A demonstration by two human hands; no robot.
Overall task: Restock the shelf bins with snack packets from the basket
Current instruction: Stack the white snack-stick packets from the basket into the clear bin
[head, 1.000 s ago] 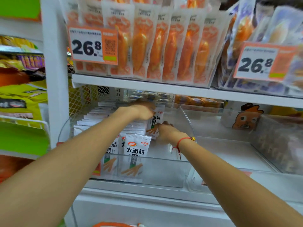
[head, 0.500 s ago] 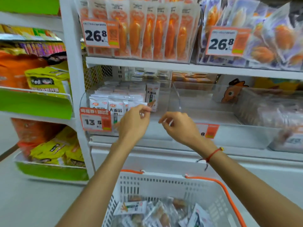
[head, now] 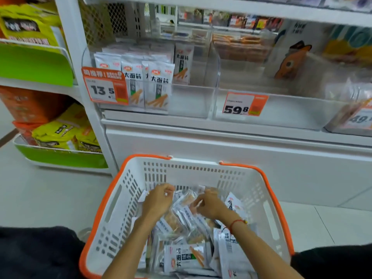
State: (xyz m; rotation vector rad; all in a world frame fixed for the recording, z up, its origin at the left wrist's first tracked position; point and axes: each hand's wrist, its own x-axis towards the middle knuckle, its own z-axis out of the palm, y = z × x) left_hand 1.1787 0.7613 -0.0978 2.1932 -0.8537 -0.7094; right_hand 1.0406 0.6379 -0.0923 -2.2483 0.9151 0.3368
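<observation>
Dozens of snack packets (head: 182, 258) lie heaped inside the basket (head: 112, 200); both hands are in the heap. Left hand (head: 158, 200) curls on a packet edge, apparently pinching; right hand (head: 209, 204) curled, hold unclear. Judged light, crinkly, slippery film: pinch a sealed edge. White-grey wrappers, black lettering, orange sticks pictured. Above the basket, the shelf bin (head: 191, 101) stands part-filled.

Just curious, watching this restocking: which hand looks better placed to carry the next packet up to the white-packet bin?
Probably the left hand. It is in the basket among the packets, and the white-packet bin sits up on its side. The right hand would have to cross over.
</observation>
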